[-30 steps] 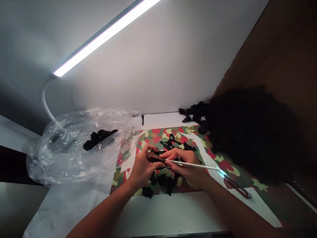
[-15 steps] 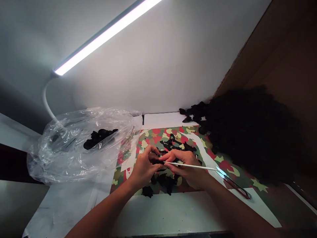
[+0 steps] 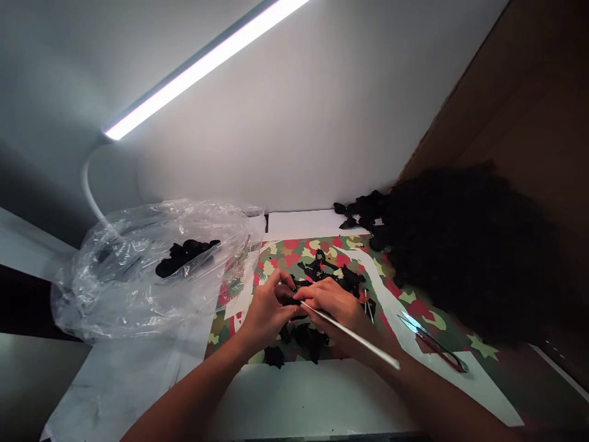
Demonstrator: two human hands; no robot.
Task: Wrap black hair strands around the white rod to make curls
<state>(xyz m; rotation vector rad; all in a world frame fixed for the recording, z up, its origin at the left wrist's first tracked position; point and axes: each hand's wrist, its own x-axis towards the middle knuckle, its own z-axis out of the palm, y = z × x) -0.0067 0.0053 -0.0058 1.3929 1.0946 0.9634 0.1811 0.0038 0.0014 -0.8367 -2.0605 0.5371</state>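
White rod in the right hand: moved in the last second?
Yes. The white rod swung its free end away from the scissors, toward the near edge of the table.

The thin white rod looks smooth with a slight sheen; whether it is metal or plastic cannot be told. The small black scraps are matt, crinkled and cloth-like. Under them, the camouflage-printed sheet is smooth and flat. The clear plastic bag is glossy and creased. The red-handled scissors have bright metal blades, while the big black fluffy mass is matt and frizzy.
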